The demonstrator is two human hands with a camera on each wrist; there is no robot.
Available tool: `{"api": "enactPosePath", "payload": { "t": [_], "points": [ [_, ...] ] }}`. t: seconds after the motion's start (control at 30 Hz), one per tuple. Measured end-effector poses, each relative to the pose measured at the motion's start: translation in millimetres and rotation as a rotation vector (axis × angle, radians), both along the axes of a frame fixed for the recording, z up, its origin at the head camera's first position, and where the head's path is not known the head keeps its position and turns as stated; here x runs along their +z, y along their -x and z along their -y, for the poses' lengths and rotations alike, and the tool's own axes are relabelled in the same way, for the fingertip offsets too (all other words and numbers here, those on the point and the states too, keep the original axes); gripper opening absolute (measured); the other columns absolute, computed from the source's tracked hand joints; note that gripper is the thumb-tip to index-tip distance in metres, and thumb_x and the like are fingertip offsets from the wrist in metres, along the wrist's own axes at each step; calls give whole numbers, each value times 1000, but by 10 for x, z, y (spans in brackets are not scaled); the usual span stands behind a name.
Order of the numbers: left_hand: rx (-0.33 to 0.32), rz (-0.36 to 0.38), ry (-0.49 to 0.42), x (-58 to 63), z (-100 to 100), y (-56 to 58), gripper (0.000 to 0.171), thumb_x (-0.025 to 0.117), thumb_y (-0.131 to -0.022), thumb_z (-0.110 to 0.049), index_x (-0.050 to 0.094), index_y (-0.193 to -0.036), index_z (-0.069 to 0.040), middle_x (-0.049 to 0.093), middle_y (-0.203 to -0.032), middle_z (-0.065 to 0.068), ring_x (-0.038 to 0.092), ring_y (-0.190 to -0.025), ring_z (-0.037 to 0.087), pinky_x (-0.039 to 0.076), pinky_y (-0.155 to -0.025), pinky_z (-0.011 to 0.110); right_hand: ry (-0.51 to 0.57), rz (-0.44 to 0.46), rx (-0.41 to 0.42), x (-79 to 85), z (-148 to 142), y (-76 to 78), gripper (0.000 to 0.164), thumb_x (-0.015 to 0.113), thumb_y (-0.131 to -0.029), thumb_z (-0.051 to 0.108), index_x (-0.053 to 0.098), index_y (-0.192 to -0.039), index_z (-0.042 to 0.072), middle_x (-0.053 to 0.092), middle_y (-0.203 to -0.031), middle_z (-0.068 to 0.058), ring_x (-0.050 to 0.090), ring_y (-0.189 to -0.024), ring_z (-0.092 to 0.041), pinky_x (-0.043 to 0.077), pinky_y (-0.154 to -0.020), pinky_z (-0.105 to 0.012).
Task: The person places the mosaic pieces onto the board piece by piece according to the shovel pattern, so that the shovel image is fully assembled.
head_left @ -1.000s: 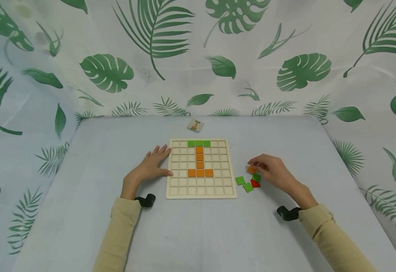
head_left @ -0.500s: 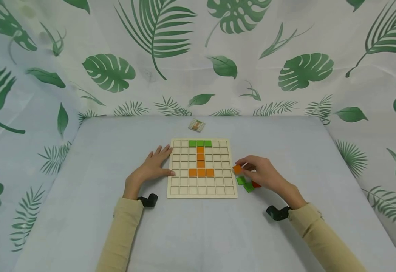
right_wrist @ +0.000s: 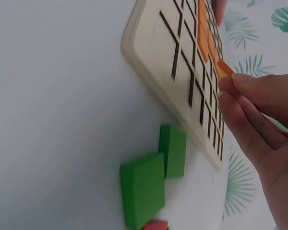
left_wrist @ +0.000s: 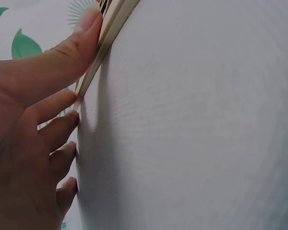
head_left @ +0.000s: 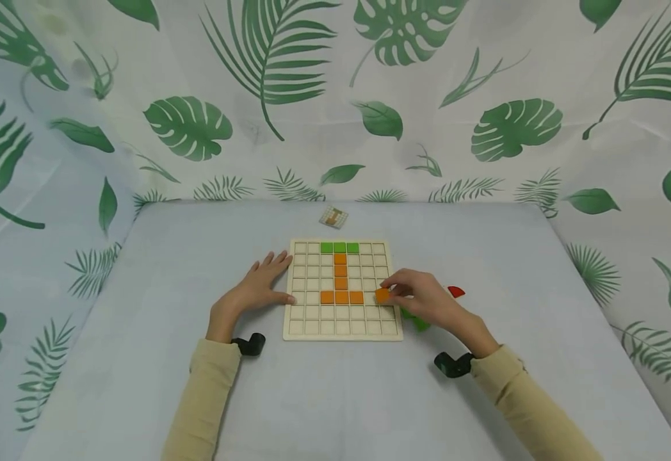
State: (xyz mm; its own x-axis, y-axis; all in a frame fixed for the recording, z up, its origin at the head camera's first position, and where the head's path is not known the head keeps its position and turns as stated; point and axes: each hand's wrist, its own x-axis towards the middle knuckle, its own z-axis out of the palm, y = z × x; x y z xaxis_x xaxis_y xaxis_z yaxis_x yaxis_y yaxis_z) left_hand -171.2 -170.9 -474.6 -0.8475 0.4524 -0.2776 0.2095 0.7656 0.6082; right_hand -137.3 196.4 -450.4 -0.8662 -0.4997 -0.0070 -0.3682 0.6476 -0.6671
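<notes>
A pale wooden grid board (head_left: 342, 339) lies on the table with three green square tiles (head_left: 340, 248) along its far row. Below them several orange tiles (head_left: 341, 270) form a column ending in a short row. My right hand (head_left: 430, 299) pinches a loose orange square tile (head_left: 382, 295) between thumb and fingertips, over the board's right-hand cells. In the right wrist view that tile (right_wrist: 225, 68) is tilted above the grid. My left hand (head_left: 255, 287) rests at the left edge, fingers spread; its thumb (left_wrist: 79, 36) lies on the rim in the left wrist view.
Loose green tiles (right_wrist: 144, 187) lie close beside the board's right edge, partly hidden by my right hand in the head view. A red curved-edged piece (head_left: 456, 292) sits farther right. Behind the board is a small pattern card (head_left: 333, 216). A leaf-print cloth (head_left: 312, 141) hangs behind.
My right hand has picked up the orange tile from the loose pieces and carried it left over the board, uncovering the red piece. The left hand stays at the board's edge.
</notes>
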Motion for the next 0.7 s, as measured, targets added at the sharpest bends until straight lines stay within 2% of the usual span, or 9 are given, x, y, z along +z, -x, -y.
{"api": "enactPosePath", "payload": {
  "t": [0.3,0.7],
  "points": [
    [16,31,6,52,-20,4,99,77,-92,-34,17,-165,-5,8,-173,15,-1,-160,39,0,-130,56,10,0,63,-1,167,51,24,76,-90,1,73,-113,-1,74,-110,-12,74,-93,-21,63,-85,-37],
    [9,33,31,15,-20,50,102,79,-90,-37,18,-165,-7,8,-173,14,-4,-160,40,-1,-130,55,29,-1,137,-23,356,50,23,79,-89,5,73,-111,0,74,-101,-6,65,-85,-13,61,-80,-35]
  ]
}}
